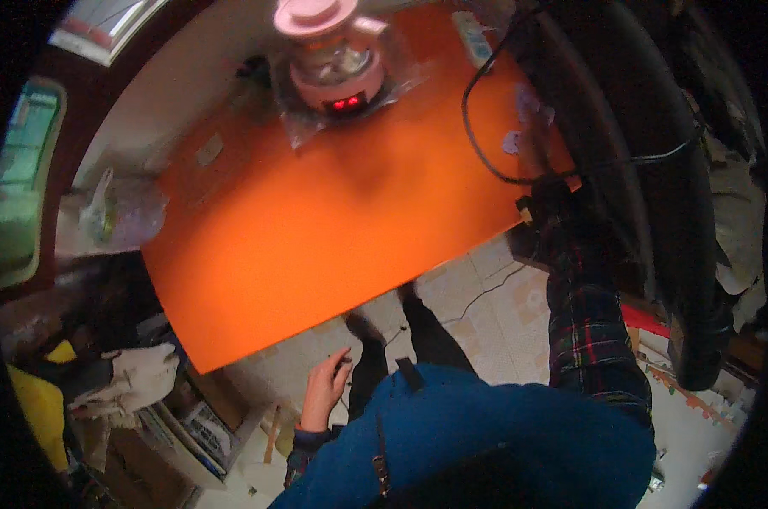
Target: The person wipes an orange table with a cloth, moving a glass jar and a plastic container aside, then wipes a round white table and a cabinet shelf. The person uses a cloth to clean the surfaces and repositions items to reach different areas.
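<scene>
My left hand hangs low beside my legs, below the front edge of the orange tabletop. Its fingers are loosely bent and I see nothing in them. My right arm, in a dark plaid sleeve, stretches forward to the table's right end. There my right hand is dim and blurred, close to a black cable and a small pale purple piece. Whether it grips anything is unclear. At the back stands a pink-lidded glass kettle on a pink base with a lit red display.
Clear plastic sheeting lies under the kettle. A white power strip is behind it to the right. Large dark padded furniture borders the right side. Boxes and papers crowd the lower left. A thin cord crosses the tiled floor.
</scene>
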Available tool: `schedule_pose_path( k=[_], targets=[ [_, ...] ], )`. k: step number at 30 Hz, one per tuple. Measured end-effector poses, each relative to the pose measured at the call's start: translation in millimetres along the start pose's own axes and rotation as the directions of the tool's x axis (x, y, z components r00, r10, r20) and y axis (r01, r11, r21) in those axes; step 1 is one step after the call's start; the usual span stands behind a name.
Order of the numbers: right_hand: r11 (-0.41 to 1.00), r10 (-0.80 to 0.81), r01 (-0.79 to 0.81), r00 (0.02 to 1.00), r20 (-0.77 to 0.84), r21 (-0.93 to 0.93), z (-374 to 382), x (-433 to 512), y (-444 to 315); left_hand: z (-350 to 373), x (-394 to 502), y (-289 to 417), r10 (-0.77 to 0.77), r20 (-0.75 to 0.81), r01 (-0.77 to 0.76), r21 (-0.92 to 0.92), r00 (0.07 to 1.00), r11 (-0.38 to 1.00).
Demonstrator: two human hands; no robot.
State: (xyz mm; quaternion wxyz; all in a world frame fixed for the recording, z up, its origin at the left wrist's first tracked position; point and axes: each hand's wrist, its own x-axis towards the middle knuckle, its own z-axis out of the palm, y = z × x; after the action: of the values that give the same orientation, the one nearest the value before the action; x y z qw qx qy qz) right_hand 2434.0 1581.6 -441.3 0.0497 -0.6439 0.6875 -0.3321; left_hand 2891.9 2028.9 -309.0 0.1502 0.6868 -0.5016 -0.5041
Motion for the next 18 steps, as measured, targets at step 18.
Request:
schedule_pose_path(
  k=[18],
  targets=[
    [0.523,-0.853,0.798,0.488,0.186,0.301,57.6,-178.3,-294.8,-12.3,-1.7,1.5,-0.001,-0.007,0.001,-0.036,1.000,0.999]
  ],
)
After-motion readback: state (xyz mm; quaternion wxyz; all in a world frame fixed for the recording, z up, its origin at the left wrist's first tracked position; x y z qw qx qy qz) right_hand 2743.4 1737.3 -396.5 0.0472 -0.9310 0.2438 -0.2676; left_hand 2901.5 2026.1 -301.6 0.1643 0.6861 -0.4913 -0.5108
